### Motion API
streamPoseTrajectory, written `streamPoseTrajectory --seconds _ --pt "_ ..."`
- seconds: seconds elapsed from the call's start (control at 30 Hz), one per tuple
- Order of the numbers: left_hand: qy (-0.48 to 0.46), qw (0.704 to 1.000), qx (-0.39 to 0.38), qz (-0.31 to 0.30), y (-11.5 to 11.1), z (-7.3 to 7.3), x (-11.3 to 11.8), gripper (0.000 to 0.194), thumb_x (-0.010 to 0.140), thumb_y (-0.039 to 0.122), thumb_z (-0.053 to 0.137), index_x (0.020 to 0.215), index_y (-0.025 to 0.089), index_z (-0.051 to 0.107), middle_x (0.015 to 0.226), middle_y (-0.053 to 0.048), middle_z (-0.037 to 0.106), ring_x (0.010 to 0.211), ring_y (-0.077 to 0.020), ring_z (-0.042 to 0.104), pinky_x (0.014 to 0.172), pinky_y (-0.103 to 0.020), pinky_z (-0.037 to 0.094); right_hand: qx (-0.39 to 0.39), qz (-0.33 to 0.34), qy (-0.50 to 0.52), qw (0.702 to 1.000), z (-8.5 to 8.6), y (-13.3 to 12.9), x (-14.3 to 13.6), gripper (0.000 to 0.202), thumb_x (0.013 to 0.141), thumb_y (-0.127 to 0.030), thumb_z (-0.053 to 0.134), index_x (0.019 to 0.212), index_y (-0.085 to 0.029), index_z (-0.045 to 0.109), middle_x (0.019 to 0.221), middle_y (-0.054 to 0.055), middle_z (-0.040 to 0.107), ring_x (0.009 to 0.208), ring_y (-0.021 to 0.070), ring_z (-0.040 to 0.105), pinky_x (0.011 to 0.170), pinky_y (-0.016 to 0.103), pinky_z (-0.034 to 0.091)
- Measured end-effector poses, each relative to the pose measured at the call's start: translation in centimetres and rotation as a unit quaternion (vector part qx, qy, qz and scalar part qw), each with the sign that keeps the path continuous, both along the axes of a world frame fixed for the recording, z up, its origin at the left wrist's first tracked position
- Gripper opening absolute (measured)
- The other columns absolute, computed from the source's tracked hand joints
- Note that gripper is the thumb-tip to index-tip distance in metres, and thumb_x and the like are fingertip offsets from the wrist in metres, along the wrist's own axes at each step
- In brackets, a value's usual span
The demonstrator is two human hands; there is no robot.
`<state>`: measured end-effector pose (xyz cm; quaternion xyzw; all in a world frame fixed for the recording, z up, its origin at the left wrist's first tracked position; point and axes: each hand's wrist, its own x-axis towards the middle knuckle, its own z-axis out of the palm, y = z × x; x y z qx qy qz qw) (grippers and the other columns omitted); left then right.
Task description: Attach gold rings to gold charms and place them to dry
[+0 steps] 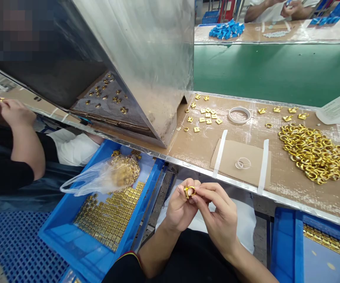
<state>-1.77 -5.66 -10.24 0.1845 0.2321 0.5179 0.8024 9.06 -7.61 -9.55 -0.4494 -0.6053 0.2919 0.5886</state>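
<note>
In front of a cardboard-covered surface (192, 149) bearing a heap of gold rings (315, 153), the left hand (180, 208) and right hand (218, 216), nearly closed, pinch a single ring (185, 192).

A sheet-metal housing (155, 47) with a dark, open interior stands on the worktop (196, 147), whose brown, cardboard-like cover spreads to the housing's right, edged with a pale metal strip (187, 160). Behind that stretch, also right of the housing, runs a broad, flat green surface (261, 70); past it lies a second worktop (254, 30). Farther back than the housing show a blue crate (210, 17) and something red (229, 11). Below the housing, at its left, spreads a blue plastic lattice (13, 243). Pale light glazes the housing's metal and streaks the green.
</note>
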Motion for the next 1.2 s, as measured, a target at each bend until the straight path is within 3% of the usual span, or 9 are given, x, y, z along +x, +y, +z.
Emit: streamPoseTrajectory --seconds 0.2,0.33,0.47,0.67,0.83,0.93,1.03,1.2 --pt "0.075 0.987 0.135 0.035 -0.3 -0.8 -0.3 0.059 0.083 0.064 0.073 0.066 0.019 0.038 0.068 0.004 0.034 0.06 -0.0113 0.034 0.059 -0.026 0.034 -0.037 0.05 0.027 0.998 0.9 -0.6 0.6 0.025 0.09 -0.004 0.07 0.106 -0.023 0.075 0.094 0.006 0.072 0.079 0.0175 0.07 0.063 0.026 0.06" --pt "0.136 0.945 0.279 0.104 -0.6 -1.0 -0.7 0.047 0.093 0.052 0.068 0.068 0.019 0.044 0.064 0.004 0.034 0.059 -0.0115 0.034 0.057 -0.028 0.03 -0.04 0.08 0.035 0.995 1.7 -1.1 1.1 0.024 0.09 -0.004 0.07 0.105 -0.023 0.075 0.09 0.004 0.072 0.077 0.0169 0.07 0.065 0.026 0.06" --pt "0.201 0.898 0.368 0.13 -0.8 -1.0 -1.3 0.044 0.093 0.055 0.065 0.073 0.02 0.049 0.065 0.004 0.037 0.059 -0.0112 0.036 0.057 -0.029 0.031 -0.013 0.09 0.014 0.996 2.2 -1.7 1.4 0.027 0.091 -0.002 0.067 0.107 -0.022 0.074 0.094 0.005 0.07 0.078 0.0152 0.069 0.066 0.025 0.059" --pt "0.184 0.887 0.402 0.131 -0.5 -1.2 -1.3 0.044 0.093 0.056 0.065 0.073 0.02 0.048 0.063 0.005 0.037 0.056 -0.0099 0.036 0.055 -0.027 0.031 0.034 0.063 -0.044 0.996 2.5 -2.1 1.3 0.022 0.092 -0.002 0.067 0.105 -0.019 0.074 0.093 0.006 0.069 0.071 0.0138 0.068 0.059 0.023 0.057" --pt "0.235 0.879 0.395 0.131 -0.5 -1.2 -1.3 0.045 0.097 0.058 0.056 0.073 0.021 0.049 0.062 0.004 0.04 0.056 -0.0114 0.038 0.056 -0.029 0.032 0.004 0.075 -0.014 0.997 2.2 -1.7 1.5 0.024 0.094 -0.006 0.066 0.108 -0.023 0.075 0.092 0.006 0.07 0.074 0.0159 0.07 0.062 0.025 0.059" --pt "0.288 0.844 0.429 0.146 -0.1 -0.9 -1.8 0.039 0.098 0.055 0.057 0.077 0.022 0.055 0.063 0.003 0.043 0.056 -0.0122 0.04 0.055 -0.03 0.032 -0.061 0.114 0.058 0.99 1.9 -1.5 1.6 0.017 0.098 -0.019 0.067 0.111 -0.026 0.074 0.092 0.005 0.073 0.077 0.0168 0.071 0.068 0.027 0.061" --pt "0.333 0.79 0.486 0.17 0.5 -0.3 -2.4 0.033 0.096 0.052 0.062 0.082 0.022 0.061 0.063 0.003 0.045 0.056 -0.0122 0.041 0.055 -0.029 0.032 -0.153 0.166 0.149 0.963 1.9 -1.5 1.9 0.028 0.096 -0.035 0.072 0.122 -0.027 0.068 0.094 0.004 0.075 0.078 0.0165 0.072 0.073 0.029 0.063" --pt "0.369 0.713 0.564 0.197 1.4 0.5 -2.7 0.029 0.093 0.047 0.069 0.084 0.02 0.064 0.063 0.003 0.048 0.057 -0.0121 0.043 0.054 -0.029 0.034 -0.237 0.213 0.204 0.926 2.7 -1.4 2.7 0.031 0.092 -0.037 0.077 0.12 -0.025 0.068 0.091 0.002 0.075 0.08 0.0144 0.073 0.078 0.026 0.064"
